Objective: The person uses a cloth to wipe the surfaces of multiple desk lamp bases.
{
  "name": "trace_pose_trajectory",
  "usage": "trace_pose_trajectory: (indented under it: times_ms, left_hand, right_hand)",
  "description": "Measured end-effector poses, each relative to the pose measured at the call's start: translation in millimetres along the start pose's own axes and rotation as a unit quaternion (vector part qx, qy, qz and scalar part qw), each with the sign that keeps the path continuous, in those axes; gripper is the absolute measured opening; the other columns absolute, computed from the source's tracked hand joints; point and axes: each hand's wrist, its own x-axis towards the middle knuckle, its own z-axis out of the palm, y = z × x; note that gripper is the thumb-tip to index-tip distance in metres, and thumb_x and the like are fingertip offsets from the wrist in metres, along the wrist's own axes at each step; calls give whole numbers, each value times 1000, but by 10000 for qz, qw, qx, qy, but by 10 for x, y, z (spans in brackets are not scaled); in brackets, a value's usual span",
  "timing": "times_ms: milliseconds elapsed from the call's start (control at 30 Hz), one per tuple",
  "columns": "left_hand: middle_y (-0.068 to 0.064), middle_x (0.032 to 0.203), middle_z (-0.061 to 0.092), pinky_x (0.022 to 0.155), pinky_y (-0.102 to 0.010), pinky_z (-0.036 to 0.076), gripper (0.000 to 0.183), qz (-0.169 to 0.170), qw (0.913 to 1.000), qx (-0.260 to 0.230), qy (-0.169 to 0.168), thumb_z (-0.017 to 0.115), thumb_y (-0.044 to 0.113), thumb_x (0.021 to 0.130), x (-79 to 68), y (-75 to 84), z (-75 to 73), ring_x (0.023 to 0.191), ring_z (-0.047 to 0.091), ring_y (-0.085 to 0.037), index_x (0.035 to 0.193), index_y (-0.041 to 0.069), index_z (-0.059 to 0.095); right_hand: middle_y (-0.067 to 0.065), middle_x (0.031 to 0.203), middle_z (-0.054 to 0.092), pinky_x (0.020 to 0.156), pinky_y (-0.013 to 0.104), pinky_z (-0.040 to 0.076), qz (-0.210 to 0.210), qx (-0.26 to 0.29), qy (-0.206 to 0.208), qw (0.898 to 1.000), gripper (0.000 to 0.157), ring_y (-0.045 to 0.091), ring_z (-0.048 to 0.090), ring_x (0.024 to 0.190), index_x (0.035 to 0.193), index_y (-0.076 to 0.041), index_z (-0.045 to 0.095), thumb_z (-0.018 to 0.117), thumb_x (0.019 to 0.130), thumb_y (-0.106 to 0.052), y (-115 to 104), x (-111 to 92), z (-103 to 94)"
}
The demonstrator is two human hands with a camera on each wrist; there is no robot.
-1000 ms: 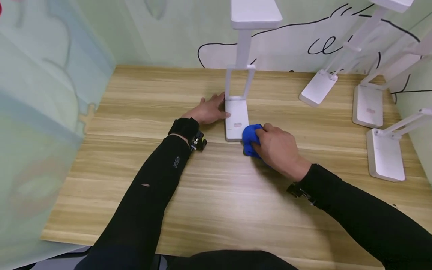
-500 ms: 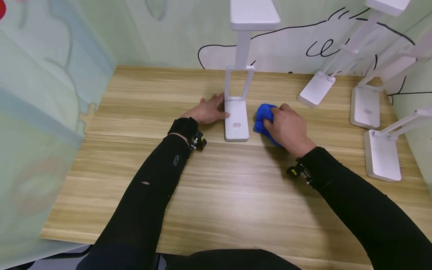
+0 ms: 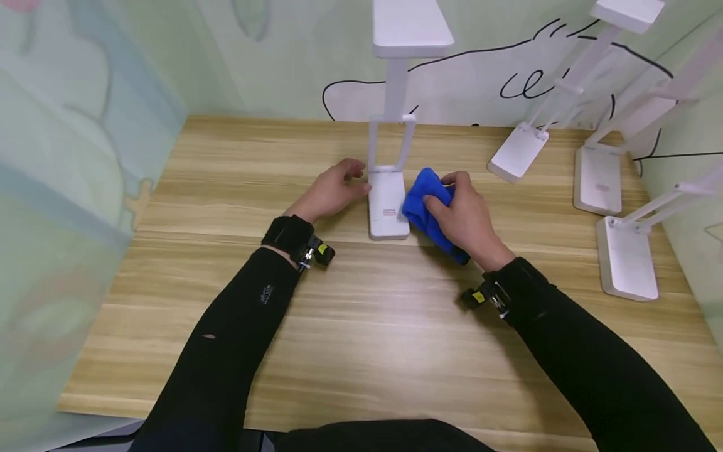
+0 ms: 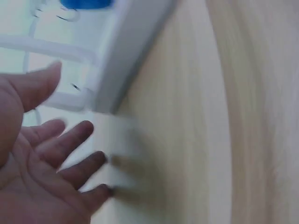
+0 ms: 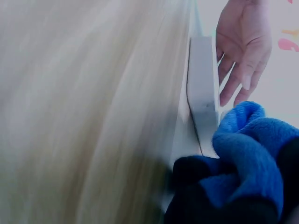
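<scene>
A white desk lamp [image 3: 388, 210] stands upright in the head view, its flat base on the wooden table. My left hand [image 3: 327, 193] is at the left of the base, fingers relaxed and thumb near its edge. In the left wrist view that hand [image 4: 51, 163] has its fingers spread, holding nothing, beside the blurred lamp base [image 4: 133, 51]. My right hand [image 3: 470, 216] grips a bunched blue cloth [image 3: 425, 201], which overlaps the right edge of the base. The cloth [image 5: 252, 154] hides part of the base [image 5: 203, 84] in the right wrist view.
Several more white lamps stand at the right: one by the back wall [image 3: 518, 152], one in the corner [image 3: 597, 179] and one nearer me [image 3: 627, 258]. Patterned walls border the wooden table [image 3: 350, 351] behind and at both sides.
My right hand drew the blue cloth away from the base's front right edge, then brought it back higher up. My left hand, which lay against the lamp's left side, has loosened from it.
</scene>
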Motion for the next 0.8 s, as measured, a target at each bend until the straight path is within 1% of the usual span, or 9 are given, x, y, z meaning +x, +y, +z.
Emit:
trace_pose_trajectory:
  times_ms: [67,133,267,367,467,533,600,700,800]
  left_hand:
    - [-9,137,51,105,-37,39,56,206,9991,-358,64,63,37,93,-72,70,8,126,45,-20,138,9,45]
    - [-9,139,48,104,-38,41,61,394,9956,-845,-70,66,39,90,-155,162,24,127,44,-21,139,11,43]
    - [-11,153,30,104,-45,42,93,475,9778,-1819,-922,73,37,85,-315,357,68,135,36,-27,154,24,12]
    - [-9,155,25,103,-47,43,104,435,9645,-2190,-1412,72,36,85,-378,452,120,134,38,-27,154,33,-6]
    - [-9,151,33,103,-46,44,92,586,9529,-2540,-1551,66,36,90,-375,479,180,128,45,-24,155,30,1]
    - [-12,144,42,101,-46,45,77,667,9450,-2873,-1415,61,34,94,-363,458,214,122,51,-25,154,24,15]
    - [-13,140,46,99,-47,46,62,685,9330,-3347,-1134,57,31,97,-354,421,240,119,53,-27,150,21,26]
    - [-16,135,49,96,-48,48,52,581,9003,-4285,-504,56,25,97,-356,383,275,116,55,-32,144,17,35]
    - [-19,134,48,95,-48,49,50,450,8693,-4922,-53,59,22,94,-362,394,313,116,54,-34,138,15,36]
  right_hand:
    - [25,132,49,95,57,44,98,520,34,9986,66,38,51,113,132,-6,35,54,92,-55,-41,-32,-1]
    - [23,133,46,98,55,42,120,1132,72,9935,67,35,48,115,128,-6,35,55,91,-57,-116,-60,0]
    - [19,130,45,98,50,45,18,2393,146,9708,61,30,51,114,121,-4,36,58,92,-52,-343,-115,33]
    - [17,128,47,96,46,48,-101,3105,154,9504,51,28,54,113,117,-5,39,57,94,-47,-510,-150,71]
    - [16,125,48,90,39,51,-149,3676,-48,9298,43,28,55,111,115,-7,43,53,97,-44,-621,-185,93]
    - [15,123,51,86,36,51,-190,3831,-284,9231,41,28,56,109,115,-7,45,51,98,-44,-652,-210,100]
    - [14,122,53,87,35,50,-274,3674,-575,9279,41,27,56,108,118,-7,47,50,99,-43,-655,-239,100]
    - [11,118,59,87,35,49,-520,2988,-849,9491,42,21,57,104,119,-6,53,50,99,-43,-628,-280,111]
    - [10,111,66,83,36,49,-813,2246,-838,9674,41,19,58,96,118,-8,61,52,98,-43,-601,-297,139]
